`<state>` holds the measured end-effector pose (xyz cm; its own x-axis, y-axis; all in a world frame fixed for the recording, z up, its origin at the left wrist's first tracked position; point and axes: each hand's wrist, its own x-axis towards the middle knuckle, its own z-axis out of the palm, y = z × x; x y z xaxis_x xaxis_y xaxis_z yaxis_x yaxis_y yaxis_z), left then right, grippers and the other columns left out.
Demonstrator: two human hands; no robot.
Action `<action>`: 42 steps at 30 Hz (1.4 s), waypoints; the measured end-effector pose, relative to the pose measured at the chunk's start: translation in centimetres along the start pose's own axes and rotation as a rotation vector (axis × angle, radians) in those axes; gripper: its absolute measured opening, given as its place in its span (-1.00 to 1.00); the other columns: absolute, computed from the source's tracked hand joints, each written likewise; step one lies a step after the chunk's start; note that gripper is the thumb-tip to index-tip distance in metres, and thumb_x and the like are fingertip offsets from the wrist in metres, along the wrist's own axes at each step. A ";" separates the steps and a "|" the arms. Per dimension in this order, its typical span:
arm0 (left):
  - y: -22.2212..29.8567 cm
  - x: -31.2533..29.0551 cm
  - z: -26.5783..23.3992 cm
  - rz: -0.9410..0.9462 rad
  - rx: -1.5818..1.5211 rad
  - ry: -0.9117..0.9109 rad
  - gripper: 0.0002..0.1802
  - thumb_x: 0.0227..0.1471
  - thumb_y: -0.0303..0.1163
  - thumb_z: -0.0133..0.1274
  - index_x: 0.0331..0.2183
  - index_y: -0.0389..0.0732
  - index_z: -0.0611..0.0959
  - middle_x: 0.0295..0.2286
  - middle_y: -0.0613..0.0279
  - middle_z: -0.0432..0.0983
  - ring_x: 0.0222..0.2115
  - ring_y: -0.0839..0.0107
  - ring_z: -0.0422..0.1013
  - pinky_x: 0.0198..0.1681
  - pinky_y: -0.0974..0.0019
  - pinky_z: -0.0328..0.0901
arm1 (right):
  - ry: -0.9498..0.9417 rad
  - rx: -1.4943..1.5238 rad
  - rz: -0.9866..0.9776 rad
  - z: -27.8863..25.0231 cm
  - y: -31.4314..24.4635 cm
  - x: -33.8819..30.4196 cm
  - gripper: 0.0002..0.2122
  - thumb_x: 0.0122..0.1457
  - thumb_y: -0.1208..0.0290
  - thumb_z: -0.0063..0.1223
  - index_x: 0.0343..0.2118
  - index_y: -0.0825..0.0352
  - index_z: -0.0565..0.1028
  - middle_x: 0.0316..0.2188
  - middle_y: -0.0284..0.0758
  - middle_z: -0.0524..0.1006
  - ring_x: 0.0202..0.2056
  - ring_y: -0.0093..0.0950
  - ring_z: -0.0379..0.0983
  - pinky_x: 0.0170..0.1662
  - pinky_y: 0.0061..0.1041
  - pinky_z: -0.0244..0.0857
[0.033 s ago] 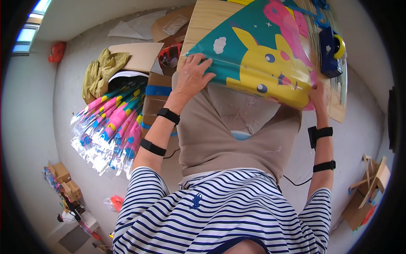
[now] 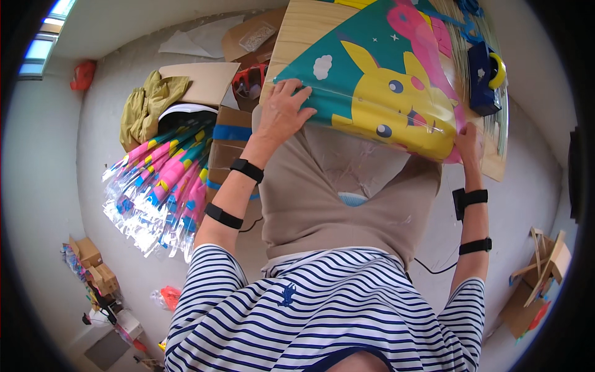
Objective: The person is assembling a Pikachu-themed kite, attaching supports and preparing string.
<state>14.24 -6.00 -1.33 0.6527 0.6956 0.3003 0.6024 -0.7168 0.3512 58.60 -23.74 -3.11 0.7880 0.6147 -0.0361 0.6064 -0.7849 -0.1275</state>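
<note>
A glossy plastic sheet (image 2: 325, 87), shaped like a kite sail, lies over the wooden board and sags over its near edge above my lap. It is green and pink, with a large yellow cartoon animal. My left hand (image 2: 286, 111) rests on its left corner, fingers spread and flat. At the right end of its near edge, my right hand (image 2: 468, 141) has its fingers closed on the pink plastic. That hand's fingertips are partly hidden. Beside it, farther off, stands a dark blue tape dispenser (image 2: 480, 93) with a yellow roll.
The wooden board (image 2: 304, 31) carries a bundle of thin sticks (image 2: 462, 37) on its right. To the left, a bunch of similar printed plastic sheets (image 2: 164, 180) hangs from an open cardboard box (image 2: 229, 133). An olive cloth (image 2: 145, 105) drapes over that box. Wooden pieces (image 2: 545, 266) lie far right.
My right hand has shifted very slightly at the sheet's edge. My left hand and the plastic sheet look the same.
</note>
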 end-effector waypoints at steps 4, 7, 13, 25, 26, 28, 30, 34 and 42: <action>1.1 -0.5 -0.6 -0.003 0.041 -0.016 -0.52 -0.12 -0.29 0.27 -0.10 -0.20 0.62 -0.04 0.12 0.43 0.02 0.09 0.32 0.08 0.06 0.23 | -0.010 0.250 -0.288 -1.9 -0.7 -0.5 -0.86 -0.13 0.49 0.19 -0.43 0.34 0.56 -0.50 -0.21 0.57 -0.38 -0.28 0.54 -0.29 -0.36 0.36; 2.0 -1.7 -0.9 -0.013 -0.024 -0.047 -0.43 -0.16 -0.31 0.28 -0.04 -0.25 0.58 0.03 0.10 0.40 0.09 0.09 0.27 0.15 0.01 0.17 | -0.117 0.456 -0.477 -4.7 -9.9 -3.9 -0.81 -0.13 0.52 0.17 -0.38 0.40 0.57 -0.49 -0.18 0.57 -0.42 -0.34 0.53 -0.31 -0.40 0.35; 4.7 -2.5 1.3 0.034 -0.069 -0.124 -0.22 -0.22 -0.31 0.31 0.10 -0.24 0.45 0.16 0.09 0.25 0.25 0.13 0.09 0.30 -0.10 -0.05 | -0.280 0.630 -0.959 -2.1 -25.3 -7.1 -0.87 -0.13 0.51 0.05 -0.47 0.38 0.53 -0.47 -0.12 0.55 -0.39 -0.16 0.50 -0.32 -0.28 0.36; 6.2 -3.1 3.3 -0.050 -0.095 -0.177 -0.07 -0.33 -0.32 0.35 0.15 -0.29 0.40 0.21 0.06 0.16 0.31 0.10 -0.05 0.31 -0.23 -0.14 | -0.309 0.280 -1.126 3.4 -34.0 -8.3 -0.94 -0.08 0.57 0.04 -0.52 0.37 0.54 -0.48 -0.13 0.56 -0.33 -0.12 0.50 -0.27 -0.21 0.37; 6.3 -3.1 3.2 -0.054 -0.094 -0.185 -0.07 -0.33 -0.32 0.34 0.15 -0.30 0.40 0.21 0.06 0.16 0.31 0.08 -0.06 0.30 -0.24 -0.14 | -0.299 0.264 -1.134 3.5 -34.3 -8.5 -0.94 -0.08 0.56 0.03 -0.54 0.37 0.54 -0.47 -0.13 0.56 -0.32 -0.13 0.51 -0.27 -0.21 0.39; 6.3 -3.0 3.0 -0.068 -0.093 -0.194 -0.07 -0.34 -0.32 0.35 0.14 -0.32 0.40 0.20 0.04 0.17 0.30 0.06 -0.05 0.30 -0.25 -0.13 | -0.293 0.247 -1.151 3.4 -34.9 -8.8 -0.94 -0.07 0.56 0.02 -0.54 0.37 0.53 -0.46 -0.12 0.57 -0.32 -0.13 0.51 -0.27 -0.20 0.39; 6.4 -2.9 2.7 -0.078 -0.104 -0.203 -0.07 -0.34 -0.32 0.35 0.13 -0.34 0.41 0.18 0.04 0.19 0.30 0.05 -0.04 0.30 -0.26 -0.13 | -0.302 0.247 -1.167 3.3 -35.8 -9.3 -0.93 -0.06 0.58 0.03 -0.51 0.39 0.54 -0.47 -0.10 0.56 -0.33 -0.10 0.49 -0.25 -0.19 0.36; 6.3 -2.9 2.5 -0.079 -0.128 -0.212 -0.08 -0.36 -0.33 0.37 0.12 -0.36 0.42 0.15 0.03 0.21 0.29 0.03 -0.02 0.29 -0.28 -0.12 | -0.329 0.227 -1.180 3.9 -37.7 -9.5 -0.92 -0.10 0.59 0.00 -0.54 0.41 0.53 -0.50 -0.06 0.55 -0.36 -0.06 0.50 -0.28 -0.15 0.36; 6.2 -3.0 2.8 -0.069 -0.169 -0.226 -0.24 -0.31 -0.37 0.29 0.02 -0.39 0.49 0.14 -0.07 0.22 0.26 -0.06 0.01 0.27 -0.35 -0.13 | -0.234 0.331 -1.202 5.6 -41.5 -11.2 -0.93 -0.21 0.56 0.00 -0.63 0.41 0.50 -0.55 -0.01 0.53 -0.39 0.02 0.49 -0.32 -0.08 0.38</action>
<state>17.27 -12.64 -2.55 0.7100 0.7005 0.0721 0.5761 -0.6366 0.5127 24.04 2.39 -2.94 -0.2970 0.9491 0.1050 0.8416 0.3121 -0.4407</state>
